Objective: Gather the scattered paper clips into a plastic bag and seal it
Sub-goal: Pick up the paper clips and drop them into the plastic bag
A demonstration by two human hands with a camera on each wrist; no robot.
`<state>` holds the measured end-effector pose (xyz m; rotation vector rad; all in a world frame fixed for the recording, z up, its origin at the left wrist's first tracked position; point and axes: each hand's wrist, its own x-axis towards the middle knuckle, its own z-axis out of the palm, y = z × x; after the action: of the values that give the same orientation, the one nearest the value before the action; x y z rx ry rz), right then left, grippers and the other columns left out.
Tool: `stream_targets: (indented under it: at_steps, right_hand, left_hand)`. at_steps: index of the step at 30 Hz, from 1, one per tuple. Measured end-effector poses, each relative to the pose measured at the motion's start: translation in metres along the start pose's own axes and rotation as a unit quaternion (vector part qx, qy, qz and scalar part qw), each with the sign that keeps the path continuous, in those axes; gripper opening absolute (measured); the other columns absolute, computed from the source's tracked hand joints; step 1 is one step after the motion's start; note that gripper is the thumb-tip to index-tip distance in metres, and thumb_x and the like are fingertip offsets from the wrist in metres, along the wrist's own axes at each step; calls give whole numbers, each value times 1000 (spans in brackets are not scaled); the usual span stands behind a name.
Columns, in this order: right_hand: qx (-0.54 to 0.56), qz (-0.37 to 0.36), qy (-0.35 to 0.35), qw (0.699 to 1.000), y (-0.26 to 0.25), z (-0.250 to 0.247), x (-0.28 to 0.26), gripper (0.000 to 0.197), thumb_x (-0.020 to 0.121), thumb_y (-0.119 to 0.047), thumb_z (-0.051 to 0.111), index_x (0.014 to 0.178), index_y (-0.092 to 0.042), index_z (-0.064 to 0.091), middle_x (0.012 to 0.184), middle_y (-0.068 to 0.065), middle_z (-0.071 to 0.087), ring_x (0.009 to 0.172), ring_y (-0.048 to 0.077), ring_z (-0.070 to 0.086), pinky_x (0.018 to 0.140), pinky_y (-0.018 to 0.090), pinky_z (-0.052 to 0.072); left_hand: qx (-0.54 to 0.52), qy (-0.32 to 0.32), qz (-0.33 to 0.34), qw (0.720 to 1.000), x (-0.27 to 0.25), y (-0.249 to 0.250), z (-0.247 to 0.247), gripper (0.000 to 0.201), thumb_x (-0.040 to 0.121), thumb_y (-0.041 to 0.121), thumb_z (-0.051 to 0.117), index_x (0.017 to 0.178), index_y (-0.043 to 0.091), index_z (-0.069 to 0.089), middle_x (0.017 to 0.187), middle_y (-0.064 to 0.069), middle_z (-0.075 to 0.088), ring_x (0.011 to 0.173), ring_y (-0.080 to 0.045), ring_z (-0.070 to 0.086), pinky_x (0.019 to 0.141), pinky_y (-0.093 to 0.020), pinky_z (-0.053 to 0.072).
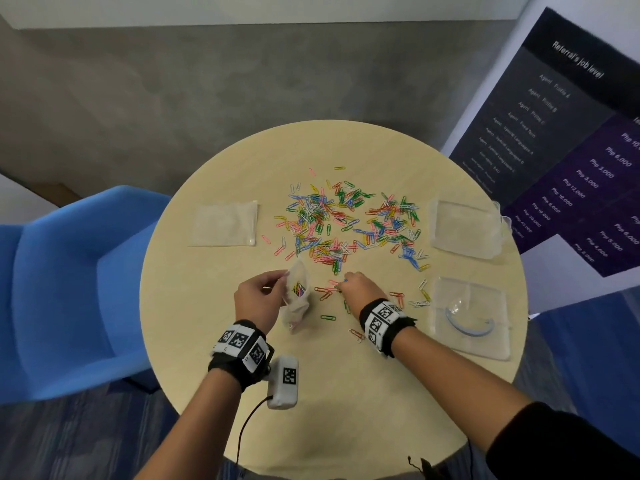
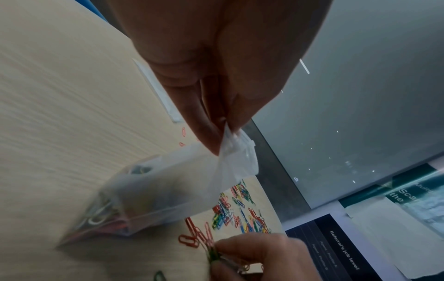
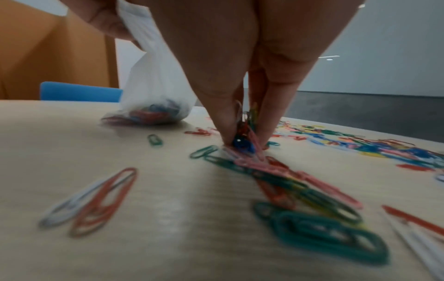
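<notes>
Small clear plastic bag (image 1: 295, 299) pinched at its top edge between thumb and fingertips of the left hand (image 1: 258, 299), mouth held up, bottom resting on the round table (image 1: 214, 278). Already holding a small heap of coloured clips, settled at the bag's bottom, below the pinch. Same pinch seen in the left wrist view: fingers (image 2: 204, 121) closed tight on a crumpled corner of the bag (image 2: 168, 186), the rest hanging down and away from the fingertips.

Just to the right of the bag, right hand (image 1: 360, 289) down on the tabletop, thumb and fingers (image 3: 223, 117) drawn together around a small bunch of paper clips (image 3: 245, 136), blue, pink and green among them, fingertips touching the wood. More loose clips lying directly under and toward the wrist from that grip, red, green and white ones nearest the camera.

Beyond both hands, away from the body, the main scatter of paper clips (image 1: 349, 220) spread across the middle of the table. Further out, a flat empty bag (image 1: 225, 223) left of the scatter, another bag (image 1: 464, 226) to its right, and a third bag (image 1: 471, 317) beside the right wrist, with a blue curved thing inside. Blue chair (image 1: 69, 289) past the left hand, off the table's edge; dark printed poster (image 1: 571, 150) far right.
</notes>
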<state>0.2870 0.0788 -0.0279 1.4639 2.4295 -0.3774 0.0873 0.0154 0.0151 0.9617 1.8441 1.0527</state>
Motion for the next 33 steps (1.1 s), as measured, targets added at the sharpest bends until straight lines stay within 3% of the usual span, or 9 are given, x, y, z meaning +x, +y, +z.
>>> stream_targets:
  at_steps: [5,8,11,13,17,19,26,28,33]
  right_hand:
    - [145,78,16,986,22,-17,6,29,93,-8,51,116,-10,69,111,13,69,101,29,63,91,32,51]
    - [324,163,83,928,38,-21,0,21,88,-15,66,107,-8,75,103,11,73,87,21,68,87,27,55]
    - [518,254,98,811,49,-21,-8,18,84,-11,73,100,-6,76,100,10,74,72,21,72,67,28,60]
    - [624,286,75,724,49,-25,-12,18,82,-7,74,99,-4,76,102,13,73,75,23,72,67,32,61]
    - [810,263,55,521,34,-51,-20,21,86,2,66,106,8,66,98,18,69,71,22,71,54,23,57]
    - [859,219,34,462,22,-64,-22,20,87,4,63,107,10,63,95,18,69,72,23,71,57,23,59]
    - [873,170,2,457,-18,-71,-21,8,88,7,61,90,3,67,87,16,70,68,23,71,64,26,61]
    - [854,185,8,487,-25,-64,-19,6,87,6,61,90,3,66,92,17,69,73,25,70,66,28,61]
    - [761,213,-19,612,-37,-55,-11,19,89,4,60,106,11,65,107,27,65,94,38,68,85,40,57]
  left_hand:
    - [0,-10,-1,1000,-2,4,5,15,90,13,66,99,17,77,84,-3,75,70,-16,73,63,-20,59]
    - [8,-12,1,1000,-2,6,4,14,90,14,66,99,17,77,83,-4,76,70,-17,73,64,-21,60]
    - [16,-10,0,1000,-1,7,5,14,90,14,67,99,16,77,82,-3,75,70,-18,73,65,-22,60]
    - [21,-12,1,1000,-1,10,8,14,90,15,67,98,17,78,81,-2,75,68,-16,73,69,-28,61]
    - [28,-24,9,999,-4,17,15,14,90,15,66,98,16,78,77,0,75,66,-13,73,71,-30,62]
    - [30,-28,17,999,-5,19,20,14,90,14,66,98,16,78,78,-1,75,68,-15,73,73,-32,62]
    - [41,-23,41,998,-9,25,30,15,91,14,66,100,14,78,72,-2,75,63,-16,72,74,-36,62]
    - [34,-22,45,998,-9,25,31,14,91,12,66,99,13,78,75,-3,75,65,-17,72,72,-38,62]
    - [64,-32,70,995,-12,27,30,15,90,11,66,97,14,78,79,1,74,68,-11,70,73,-36,62]
